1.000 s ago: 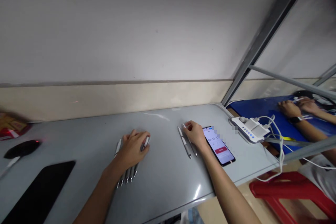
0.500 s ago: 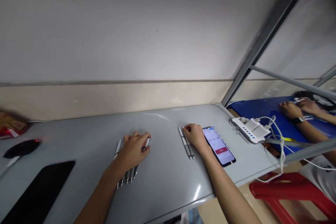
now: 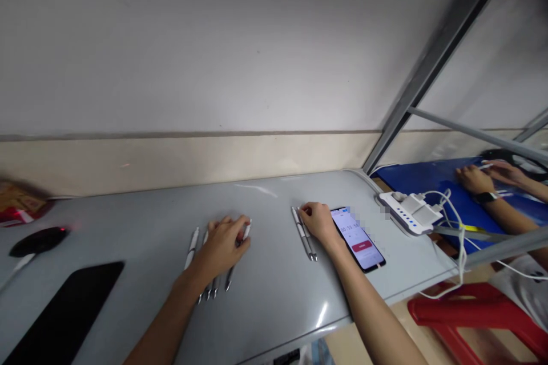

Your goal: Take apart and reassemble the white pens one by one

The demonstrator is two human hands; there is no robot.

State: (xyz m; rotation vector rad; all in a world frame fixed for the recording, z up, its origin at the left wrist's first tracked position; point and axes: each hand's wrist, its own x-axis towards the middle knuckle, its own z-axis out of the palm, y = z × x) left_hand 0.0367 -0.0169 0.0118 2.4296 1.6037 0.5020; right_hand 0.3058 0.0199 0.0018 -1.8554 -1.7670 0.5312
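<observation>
My left hand [image 3: 222,242] lies curled over a row of several white-and-silver pens [image 3: 191,247] on the grey table [image 3: 265,291]. Its fingers pinch the top of the rightmost pen [image 3: 246,230], which sits angled away from the others. My right hand [image 3: 317,221] rests with bent fingers on the top ends of two more pens [image 3: 305,238] lying side by side. A lit phone [image 3: 358,238] with a red button on its screen lies just right of that hand.
A dark tablet [image 3: 64,311] and a black mouse [image 3: 36,240] lie at the left. A white power strip [image 3: 409,212] with cables sits at the table's right end. Beyond it another person's hands [image 3: 483,177] work on a blue surface. A red stool [image 3: 475,319] stands below.
My left hand shifted slightly right, drawing the rightmost pen apart from the row. My right hand pushed its two pens together so they lie parallel.
</observation>
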